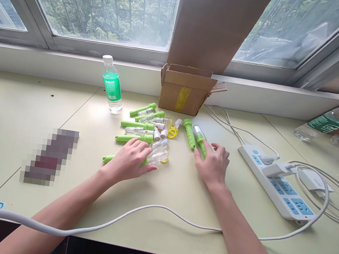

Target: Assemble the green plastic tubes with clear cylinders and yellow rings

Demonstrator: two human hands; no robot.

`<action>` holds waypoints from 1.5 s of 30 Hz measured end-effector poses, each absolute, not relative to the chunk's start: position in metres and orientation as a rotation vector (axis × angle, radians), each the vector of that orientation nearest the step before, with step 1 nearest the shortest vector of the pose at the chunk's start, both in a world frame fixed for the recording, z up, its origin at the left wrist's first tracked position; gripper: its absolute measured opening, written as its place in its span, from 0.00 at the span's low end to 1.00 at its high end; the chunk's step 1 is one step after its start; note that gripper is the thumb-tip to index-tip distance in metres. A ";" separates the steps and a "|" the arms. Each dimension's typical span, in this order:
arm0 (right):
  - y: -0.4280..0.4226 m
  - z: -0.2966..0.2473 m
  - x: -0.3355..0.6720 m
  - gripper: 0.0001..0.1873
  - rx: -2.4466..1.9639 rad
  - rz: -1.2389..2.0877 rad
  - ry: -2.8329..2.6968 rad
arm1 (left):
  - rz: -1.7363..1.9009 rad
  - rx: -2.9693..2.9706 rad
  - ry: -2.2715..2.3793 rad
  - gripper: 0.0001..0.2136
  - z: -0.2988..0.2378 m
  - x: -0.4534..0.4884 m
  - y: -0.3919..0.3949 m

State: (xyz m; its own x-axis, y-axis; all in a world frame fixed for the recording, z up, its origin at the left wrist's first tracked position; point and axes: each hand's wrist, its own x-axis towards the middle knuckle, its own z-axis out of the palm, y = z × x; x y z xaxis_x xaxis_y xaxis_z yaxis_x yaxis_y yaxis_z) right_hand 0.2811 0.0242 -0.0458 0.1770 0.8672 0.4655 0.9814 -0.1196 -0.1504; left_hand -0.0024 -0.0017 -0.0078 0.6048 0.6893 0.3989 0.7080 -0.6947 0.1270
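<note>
My right hand (213, 163) has thumb and fingertips around a green flashlight-shaped stick with a clear cap (200, 136). Just left of it lies a green handle (190, 134), its end close to my thumb. My left hand (129, 158) lies palm down over another green handle (108, 158), fingers stretched and thumb apart. Clear threaded tubes (157, 157) lie beside that hand's fingers. Beyond it are several green handles (137, 125), more clear tubes, small white pieces (157, 134) and yellow rings (173, 133). My left palm hides part of the handle beneath it.
A cardboard box (183, 91) and a water bottle (112, 88) stand at the back. On the right lie a white power strip (272, 185), cables and a tilted bottle (326, 124). A white cable (157, 206) crosses the front. A blurred object (51, 156) lies left.
</note>
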 end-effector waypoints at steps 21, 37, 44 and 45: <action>0.016 -0.047 0.252 0.22 -1.853 -0.570 -2.176 | -0.539 -2.751 -1.216 0.14 -0.014 0.001 -0.002; 0.016 -0.048 0.250 0.19 -1.825 -0.596 -2.164 | -0.585 -2.712 -1.188 0.20 -0.016 0.003 -0.004; 0.009 -0.046 0.243 0.15 -1.748 -0.595 -2.112 | -0.561 -2.620 -1.094 0.20 -0.024 0.010 -0.010; 0.007 -0.045 0.241 0.15 -1.740 -0.583 -2.097 | -0.572 -2.606 -1.062 0.20 -0.025 0.011 -0.011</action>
State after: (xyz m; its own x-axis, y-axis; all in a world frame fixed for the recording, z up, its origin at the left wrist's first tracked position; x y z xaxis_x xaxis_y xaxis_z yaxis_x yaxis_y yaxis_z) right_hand 0.2408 0.0067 -0.0448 -0.1823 0.8375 0.5151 0.9832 0.1598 0.0882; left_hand 0.0114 -0.0115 -0.0247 0.6535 0.6062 0.4533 0.7123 -0.6952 -0.0972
